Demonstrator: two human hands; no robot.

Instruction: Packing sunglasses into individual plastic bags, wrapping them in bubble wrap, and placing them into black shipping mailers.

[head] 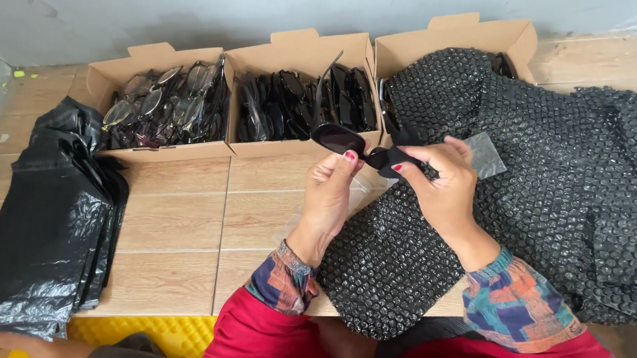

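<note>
Two hands pinch black sunglasses [352, 145] crosswise: left hand [328, 195] gripping a lens, right hand [444, 190] the other end.

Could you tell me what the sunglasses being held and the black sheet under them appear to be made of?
The sunglasses look like glossy black plastic with dark, light-catching lenses. The black sheet seems to be plastic bubble wrap: rows of small shiny domes cover it.
</note>
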